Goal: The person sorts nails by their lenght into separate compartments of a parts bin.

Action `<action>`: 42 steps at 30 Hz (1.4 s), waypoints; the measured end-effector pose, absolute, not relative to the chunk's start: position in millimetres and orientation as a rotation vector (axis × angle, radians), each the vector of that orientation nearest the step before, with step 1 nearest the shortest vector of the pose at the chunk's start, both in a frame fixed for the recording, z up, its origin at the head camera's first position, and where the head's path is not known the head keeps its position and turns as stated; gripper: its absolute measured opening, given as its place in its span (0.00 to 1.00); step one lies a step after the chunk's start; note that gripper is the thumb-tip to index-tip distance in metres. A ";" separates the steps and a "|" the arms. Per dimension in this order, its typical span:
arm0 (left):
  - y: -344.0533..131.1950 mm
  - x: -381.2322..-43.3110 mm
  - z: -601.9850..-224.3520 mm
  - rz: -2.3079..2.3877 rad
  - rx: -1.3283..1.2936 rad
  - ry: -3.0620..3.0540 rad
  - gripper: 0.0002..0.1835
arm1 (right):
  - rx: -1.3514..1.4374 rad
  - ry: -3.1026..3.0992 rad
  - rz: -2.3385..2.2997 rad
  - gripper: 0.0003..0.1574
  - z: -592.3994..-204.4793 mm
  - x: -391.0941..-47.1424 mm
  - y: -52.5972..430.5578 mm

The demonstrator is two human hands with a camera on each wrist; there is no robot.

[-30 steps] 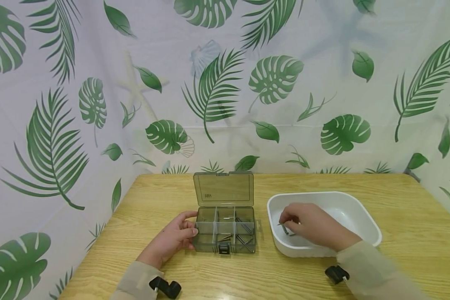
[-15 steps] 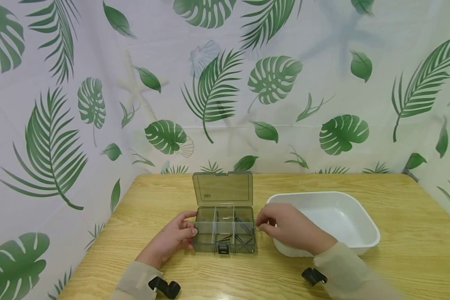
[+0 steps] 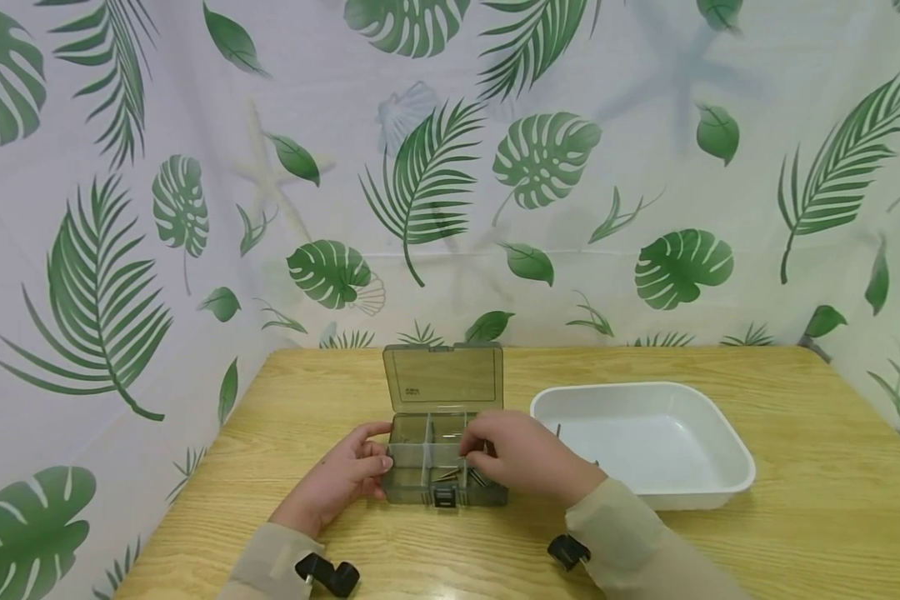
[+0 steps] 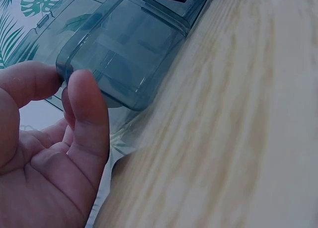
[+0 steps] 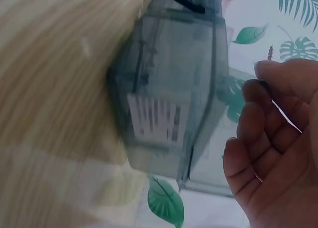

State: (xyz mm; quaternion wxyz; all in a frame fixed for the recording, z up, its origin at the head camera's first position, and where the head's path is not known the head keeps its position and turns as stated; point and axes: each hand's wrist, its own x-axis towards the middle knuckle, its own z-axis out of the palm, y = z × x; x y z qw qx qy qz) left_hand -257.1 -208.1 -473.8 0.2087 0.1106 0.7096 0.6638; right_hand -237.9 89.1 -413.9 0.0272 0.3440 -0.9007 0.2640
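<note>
- Left hand [image 3: 345, 475], left of centre in the head view: it grips the left edge of a see-through grey box [image 3: 405, 495], with thumb and index finger pinching the rim in the left wrist view.
- Right hand [image 3: 528, 454], right of centre in the head view: it is over the right-hand compartments of the box, its fingers narrow, with thumb and index finger pinching a small screw [image 5: 271, 52], whose threaded end projects above the fingertips in the upper right of the right wrist view.
- The box stands on the table at the lower centre of the head view; its lid [image 3: 444, 377] is raised along the far side, and its latch [image 3: 444, 497] faces the lower edge of the frame.
- Thin dividers part the box into a front and a back row; brass-coloured screws [image 3: 446, 476] lie in the front middle compartment, and dark screws [image 3: 477, 477] show in the front right one, partly hidden by the right hand.
- White tray [image 3: 675, 446], right of the box: two thin, small pieces [image 3: 558, 430] show near its left side, partly hidden by the right hand and too small to identify.
- Wooden table [image 3: 390, 558], lower part of the head view, beneath box and tray.
- White cloth [image 3: 465, 317] with green leaf prints, filling the upper part of the frame behind the table.
- Pale sleeves [image 3: 273, 558] on both arms, each with a black clip [image 3: 328, 575], along the lower edge.
</note>
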 end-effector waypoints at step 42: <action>-208.1 -257.2 -473.9 1.856 0.301 1.967 0.35 | 0.856 -2.790 0.797 0.10 -412.7 -232.3 131.3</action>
